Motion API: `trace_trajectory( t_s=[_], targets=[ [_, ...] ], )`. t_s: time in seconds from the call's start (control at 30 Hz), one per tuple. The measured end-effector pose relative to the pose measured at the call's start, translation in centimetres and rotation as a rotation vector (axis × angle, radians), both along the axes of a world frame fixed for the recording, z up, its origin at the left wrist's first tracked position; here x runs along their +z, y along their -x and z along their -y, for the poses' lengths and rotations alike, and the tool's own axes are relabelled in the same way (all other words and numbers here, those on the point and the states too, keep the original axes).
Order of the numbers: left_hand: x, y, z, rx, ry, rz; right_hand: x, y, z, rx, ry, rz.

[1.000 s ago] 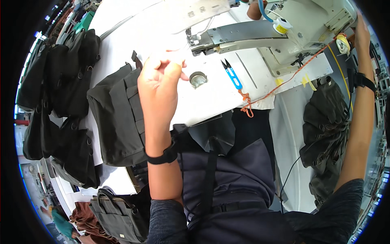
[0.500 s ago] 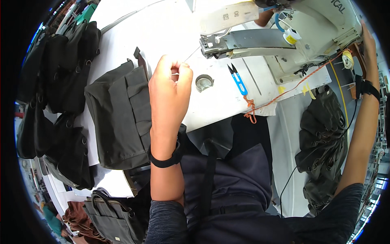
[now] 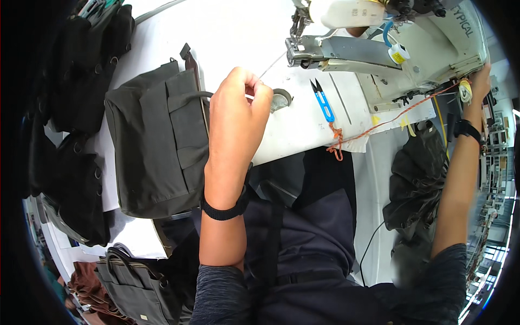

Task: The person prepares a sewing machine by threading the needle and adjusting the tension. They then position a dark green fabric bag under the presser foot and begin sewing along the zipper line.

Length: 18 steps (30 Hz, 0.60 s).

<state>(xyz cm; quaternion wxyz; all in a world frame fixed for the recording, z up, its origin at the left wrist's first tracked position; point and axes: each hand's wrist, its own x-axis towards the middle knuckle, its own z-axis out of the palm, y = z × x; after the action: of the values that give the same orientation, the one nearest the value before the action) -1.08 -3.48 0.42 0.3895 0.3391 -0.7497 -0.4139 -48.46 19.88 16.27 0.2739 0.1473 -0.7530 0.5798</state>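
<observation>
My left hand [image 3: 241,105] is closed in a pinch on a thin thread [image 3: 272,65]. The thread runs up to the tip of the narrow arm of a sewing machine [image 3: 357,51]. At the right end of the machine rests my right hand [image 3: 480,82], its fingers too unclear to read. Beside my left fingers is a small round metal dish [image 3: 281,99], partly covered by the hand. Blue thread snips [image 3: 323,102] on an orange cord lie on the white table [image 3: 295,138]. A dark grey-green bag [image 3: 151,143] stands left of my left forearm.
Several dark bags [image 3: 81,103] are heaped along the far left. Another handled bag [image 3: 138,287] sits lower left, near brown material [image 3: 89,284]. Dark bags [image 3: 414,179] hang right of the table. An orange cord [image 3: 398,115] stretches from the snips to the machine's end.
The whole view has shifted a little. My right hand has come nearer along the machine's end. My left hand, still pinching the thread, now overlaps the edge of the metal dish.
</observation>
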Motion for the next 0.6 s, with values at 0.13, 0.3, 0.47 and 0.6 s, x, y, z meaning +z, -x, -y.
trace_trajectory(
  t_s=[0.13, 0.3, 0.47, 0.6],
  targets=[
    [0.2, -0.5, -0.5, -0.082, -0.167, -0.029, -0.8, -0.4, 0.5, -0.122, -0.061, -0.036],
    [-1.1, -1.7, -2.0, -0.27, -0.057, -0.285, 0.0, 1.1, -2.5, 0.112, 0.119, 0.141],
    [-1.2, -1.8, -3.6, -0.287, 0.108, -0.34, -2.4, -5.0, -6.4, 0.212, 0.173, -0.048],
    [-1.6, -1.4, -3.9, -0.255, 0.266, -0.381, -9.3, -20.7, -4.6, 0.345, -0.108, -0.147]
  ],
)
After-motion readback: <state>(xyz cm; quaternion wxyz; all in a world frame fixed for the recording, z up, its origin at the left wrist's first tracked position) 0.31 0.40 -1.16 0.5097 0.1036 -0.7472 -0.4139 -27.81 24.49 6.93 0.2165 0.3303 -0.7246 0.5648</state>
